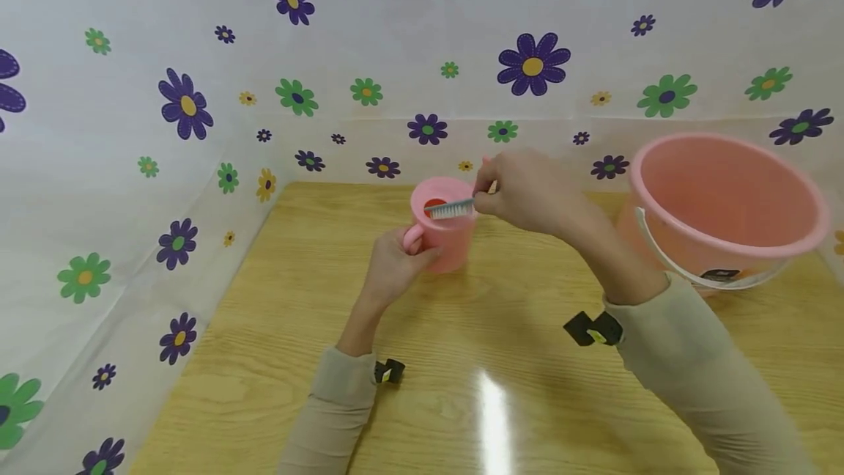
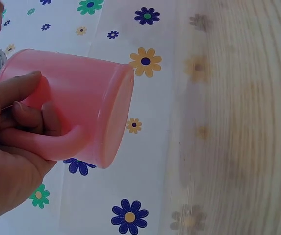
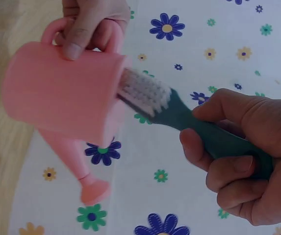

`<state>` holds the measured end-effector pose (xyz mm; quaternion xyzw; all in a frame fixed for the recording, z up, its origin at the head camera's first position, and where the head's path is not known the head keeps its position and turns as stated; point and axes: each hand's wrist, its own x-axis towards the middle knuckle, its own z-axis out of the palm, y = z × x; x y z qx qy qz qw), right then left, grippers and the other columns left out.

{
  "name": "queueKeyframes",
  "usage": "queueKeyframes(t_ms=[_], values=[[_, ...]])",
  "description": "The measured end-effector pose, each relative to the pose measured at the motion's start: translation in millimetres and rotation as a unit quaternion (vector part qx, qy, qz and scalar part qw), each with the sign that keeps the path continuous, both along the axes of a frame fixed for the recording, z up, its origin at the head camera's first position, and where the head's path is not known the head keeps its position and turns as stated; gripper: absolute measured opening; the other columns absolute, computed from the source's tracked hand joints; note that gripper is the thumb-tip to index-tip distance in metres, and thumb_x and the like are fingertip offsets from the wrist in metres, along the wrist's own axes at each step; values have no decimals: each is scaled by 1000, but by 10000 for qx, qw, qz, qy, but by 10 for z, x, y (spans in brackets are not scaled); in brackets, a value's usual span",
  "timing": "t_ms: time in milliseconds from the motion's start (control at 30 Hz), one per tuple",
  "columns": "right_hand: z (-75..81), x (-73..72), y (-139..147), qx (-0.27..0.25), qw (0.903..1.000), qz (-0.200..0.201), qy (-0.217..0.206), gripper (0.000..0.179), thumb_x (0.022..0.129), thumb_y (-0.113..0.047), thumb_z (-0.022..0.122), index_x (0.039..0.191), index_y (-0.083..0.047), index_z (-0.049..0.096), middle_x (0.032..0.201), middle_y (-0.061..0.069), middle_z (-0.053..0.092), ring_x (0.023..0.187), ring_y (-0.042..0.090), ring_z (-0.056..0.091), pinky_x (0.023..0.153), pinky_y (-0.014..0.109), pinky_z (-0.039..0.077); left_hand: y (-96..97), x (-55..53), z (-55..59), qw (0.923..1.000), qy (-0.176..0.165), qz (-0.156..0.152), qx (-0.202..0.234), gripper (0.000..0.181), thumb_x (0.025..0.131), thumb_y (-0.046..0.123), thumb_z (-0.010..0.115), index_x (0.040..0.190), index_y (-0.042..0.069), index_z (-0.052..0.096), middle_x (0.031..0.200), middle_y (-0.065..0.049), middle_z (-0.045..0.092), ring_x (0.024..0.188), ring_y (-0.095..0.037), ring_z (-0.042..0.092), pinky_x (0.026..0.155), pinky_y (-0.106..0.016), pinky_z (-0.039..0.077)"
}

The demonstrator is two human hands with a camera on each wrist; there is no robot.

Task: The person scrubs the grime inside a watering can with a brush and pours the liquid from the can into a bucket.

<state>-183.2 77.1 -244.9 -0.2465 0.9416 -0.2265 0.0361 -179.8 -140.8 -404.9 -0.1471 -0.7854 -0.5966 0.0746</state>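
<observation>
One flowered sheet (image 1: 395, 28) rises beyond the far and left edges of the wooden counter (image 1: 290, 314) that I look down on through the head view. Toward the counter's far right corner stands a pink bucket (image 1: 686, 244), well apart from the work. Left of it, near the far edge, is the pink watering can (image 1: 453, 248), its mouth turned up toward me. From the left wrist view I judge it to be held above the wood, though I cannot be sure.

My left hand (image 1: 390, 266) is curled through the loop of the can's handle, thumb laid against the body; the spout (image 3: 74, 159) points away on the opposite side. My right hand (image 1: 527, 193) is above and to the right of the mouth, fingers and thumb wrapped round the handle of the brush (image 3: 182, 115), with no slack that I can see.

What counts most, I judge, is how the brush lies to the mouth. Its long axis slants from my right hand leftward and down across the rim, bristles facing the near side. The tip is at the rim or just inside; how deep, I cannot tell. The left hand steadies the can itself, while the right is nearer the brush's line of travel.
</observation>
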Motion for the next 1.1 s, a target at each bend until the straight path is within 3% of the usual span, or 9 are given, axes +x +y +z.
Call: queueKeyframes(t_ms=[133, 233, 400, 600, 733, 1100], values=[[209, -60, -203, 901, 9958, -16, 153, 12, 86, -19, 69, 78, -11, 74, 67, 0, 60, 60, 15, 47, 50, 26, 33, 3, -9, 7, 10000, -53, 16, -80, 47, 81, -2, 76, 64, 11, 34, 59, 3, 28, 56, -12, 29, 53, -25, 25], [317, -106, -343, 1372, 9904, -41, 158, 22, 83, -25, 74, 67, -13, 66, 59, -3, 50, 58, 14, 43, 50, 26, 30, 10, -7, 21, 9999, -143, -3, -62, 45, 81, -1, 75, 65, 10, 35, 60, 2, 28, 57, -13, 29, 53, -25, 25], [352, -161, -471, 1944, 9809, -27, 72, 33, 82, -31, 76, 63, -16, 54, 58, -5, 37, 57, 13, 36, 50, 27, 26, 34, -3, 13, 9994, -280, -97, -173, 40, 84, 0, 73, 67, 9, 39, 59, 0, 30, 55, -14, 31, 53, -25, 29], [283, -176, -502, 1891, 9819, 14, -141, 25, 83, -32, 79, 79, -10, 68, 69, 1, 58, 63, 17, 53, 52, 26, 39, 58, 3, -11, 9989, -380, -173, -197, 37, 86, 1, 73, 69, 8, 41, 59, 0, 32, 56, -16, 33, 53, -26, 31], [235, -183, -496, 1888, 9819, -41, -169, 26, 83, -34, 79, 82, -10, 69, 75, 3, 64, 66, 18, 56, 55, 28, 44, 75, 12, -9, 9989, -352, -214, -223, 39, 85, 1, 73, 68, 8, 39, 59, 0, 30, 56, -16, 31, 53, -26, 29], [138, -173, -523, 1830, 9829, -134, -166, 30, 83, -33, 80, 79, -9, 63, 68, 1, 49, 64, 17, 47, 54, 27, 36, 132, 45, 4, 9988, -382, -188, -236, 38, 85, 2, 73, 67, 9, 40, 60, 0, 30, 56, -15, 34, 53, -26, 31]])
